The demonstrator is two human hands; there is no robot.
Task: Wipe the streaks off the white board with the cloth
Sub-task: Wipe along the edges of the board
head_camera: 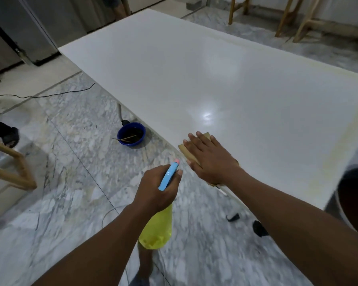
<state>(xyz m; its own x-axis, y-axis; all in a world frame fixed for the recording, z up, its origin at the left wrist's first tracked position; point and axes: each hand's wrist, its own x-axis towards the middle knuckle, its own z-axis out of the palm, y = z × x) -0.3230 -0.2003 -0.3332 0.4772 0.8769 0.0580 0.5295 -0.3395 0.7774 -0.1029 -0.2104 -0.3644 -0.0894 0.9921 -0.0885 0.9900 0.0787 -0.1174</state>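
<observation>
A large glossy white board [225, 79] lies flat and fills the upper right of the view, with faint yellowish streaks along its right and near edges. My right hand [211, 157] presses flat, fingers spread, on a tan cloth [184, 148] at the board's near-left edge; most of the cloth is hidden under the palm. My left hand [159, 188] hangs over the floor just left of the board and grips a spray bottle [158, 228] with a yellow body and a blue trigger head.
A blue bowl [131, 134] of dark liquid with a stick stands on the marble floor by a board leg. A black cable [50, 96] runs across the floor. Wooden frames stand at the left [19, 168] and back right [298, 19]. A dark bucket [353, 199] sits at right.
</observation>
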